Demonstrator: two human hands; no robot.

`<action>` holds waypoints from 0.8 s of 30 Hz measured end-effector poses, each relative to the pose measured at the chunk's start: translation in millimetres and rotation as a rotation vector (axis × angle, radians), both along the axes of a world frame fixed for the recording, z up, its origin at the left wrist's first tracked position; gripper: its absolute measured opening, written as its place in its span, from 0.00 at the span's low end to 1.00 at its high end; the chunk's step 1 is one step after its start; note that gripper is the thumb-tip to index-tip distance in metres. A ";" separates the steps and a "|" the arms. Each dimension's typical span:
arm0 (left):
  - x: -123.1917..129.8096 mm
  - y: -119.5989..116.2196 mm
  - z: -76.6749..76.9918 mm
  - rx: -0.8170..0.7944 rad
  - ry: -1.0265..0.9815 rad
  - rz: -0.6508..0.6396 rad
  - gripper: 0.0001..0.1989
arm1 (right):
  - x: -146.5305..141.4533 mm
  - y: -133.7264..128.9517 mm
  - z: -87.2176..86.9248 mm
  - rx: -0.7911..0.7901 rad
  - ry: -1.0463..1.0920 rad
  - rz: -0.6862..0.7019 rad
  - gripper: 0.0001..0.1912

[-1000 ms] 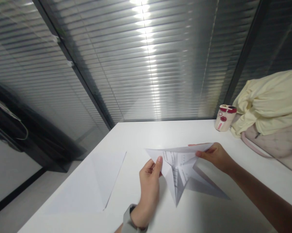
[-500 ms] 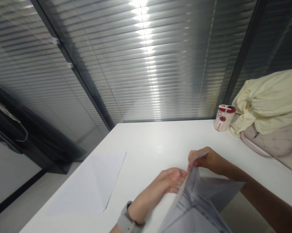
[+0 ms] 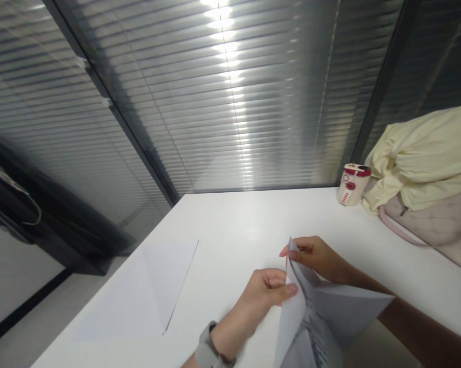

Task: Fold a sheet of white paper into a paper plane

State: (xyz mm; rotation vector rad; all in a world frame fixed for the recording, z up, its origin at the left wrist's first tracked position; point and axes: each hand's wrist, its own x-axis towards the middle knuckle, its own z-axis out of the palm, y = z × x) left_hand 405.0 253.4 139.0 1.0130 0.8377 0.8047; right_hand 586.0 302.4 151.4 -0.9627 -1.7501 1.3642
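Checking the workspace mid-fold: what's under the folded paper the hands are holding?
The white table shows beside the folded paper; the right forearm appears to pass beneath its flap. Whatever lies directly below the paper is covered.

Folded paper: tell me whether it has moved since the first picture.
Yes: the folded paper now sits lower in view, farther from the red-and-white bottle.

matt white paper (image 3: 332, 312), a smooth white tabletop (image 3: 246, 225), a glossy plastic cup (image 3: 352, 185), soft wrinkled cloth (image 3: 418, 158).
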 end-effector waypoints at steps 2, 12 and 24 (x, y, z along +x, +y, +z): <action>-0.1 -0.1 0.0 -0.009 0.014 0.001 0.17 | 3.0 0.3 -0.6 -0.044 0.038 0.056 0.20; -2.1 -2.6 7.8 0.018 -0.074 -0.116 0.24 | 3.0 -2.1 2.2 -0.003 0.020 0.045 0.15; -0.3 -1.8 4.5 0.063 -0.053 -0.101 0.22 | -4.2 -4.9 -10.0 -0.001 -0.077 -0.030 0.35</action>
